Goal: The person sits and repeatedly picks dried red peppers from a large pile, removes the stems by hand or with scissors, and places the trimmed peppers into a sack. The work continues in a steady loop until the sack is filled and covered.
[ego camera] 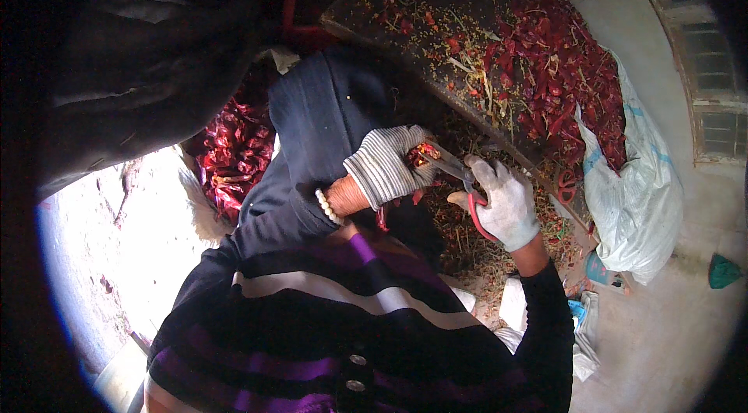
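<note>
My left hand [392, 160], in a grey-and-white striped glove, grips a dried red chili pepper [423, 153] with pale seeds showing at its opened end. Another red pepper tip [382, 219] hangs below that hand. My right hand [504, 199], in a pale work glove, holds a pair of scissors [480, 217] by the red handles. The scissor blades [450, 164] reach leftward to the pepper's opened end. Whether the blades touch the pepper is hard to tell. Both hands are over my lap, near the edge of a dark board.
The dark tabletop [374, 18] carries scattered seeds, stems and a heap of dried red peppers [543, 74]. A second pair of red-handled scissors [565, 186] lies by its edge. A white woven sack [637, 220] stands right; more peppers [234, 150] fill a container at left.
</note>
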Available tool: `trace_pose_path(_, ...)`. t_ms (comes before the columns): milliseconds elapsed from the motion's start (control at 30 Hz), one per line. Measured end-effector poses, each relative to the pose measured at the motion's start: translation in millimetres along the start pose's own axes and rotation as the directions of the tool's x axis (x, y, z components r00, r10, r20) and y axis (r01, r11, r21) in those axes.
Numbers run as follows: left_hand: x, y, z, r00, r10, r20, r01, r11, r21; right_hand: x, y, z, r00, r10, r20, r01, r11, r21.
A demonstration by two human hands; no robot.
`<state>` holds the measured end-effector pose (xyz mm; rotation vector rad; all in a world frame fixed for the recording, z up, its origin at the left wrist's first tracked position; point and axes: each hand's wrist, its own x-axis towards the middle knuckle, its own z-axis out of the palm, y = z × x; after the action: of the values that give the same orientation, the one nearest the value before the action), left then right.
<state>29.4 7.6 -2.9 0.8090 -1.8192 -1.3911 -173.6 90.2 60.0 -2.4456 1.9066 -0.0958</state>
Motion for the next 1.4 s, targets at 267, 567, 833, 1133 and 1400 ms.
trace_pose_path(267, 2.1, -2.2, 1.4, 1.0, 0.008, -0.02, -0.007, 0.999, 0.031, -1.9, 1.3, 7.4, 0.994, -0.049, -0.096, 0.043, 0.997, -0.065)
trace_pose_path(567, 4.8, -8.4, 3.2, 0.981, 0.167, -0.094, -0.161, 0.984, 0.071, 13.9, 7.8, 15.5, 0.954, 0.241, -0.179, -0.201, 0.956, 0.216)
trace_pose_path(833, 2.1, -9.1, -0.4, 0.988, 0.148, -0.046, -0.139, 0.979, 0.151, 167.1, 50.2, 87.0, 0.777, 0.623, 0.094, -0.63, 0.763, 0.147)
trace_pose_path(1133, 5.9, 3.3, -10.0, 0.998, 0.068, 0.001, -0.068, 0.991, 0.112, 249.4, 101.4, 95.2, 0.837, 0.418, -0.352, -0.291, 0.886, 0.36)
trace_pose_path(1400, 4.4, 12.3, -12.6, 0.995, -0.045, 0.085, 0.046, 0.999, -0.006, 138.4, 222.7, 93.8, 0.886, 0.391, -0.249, -0.383, 0.92, 0.08)
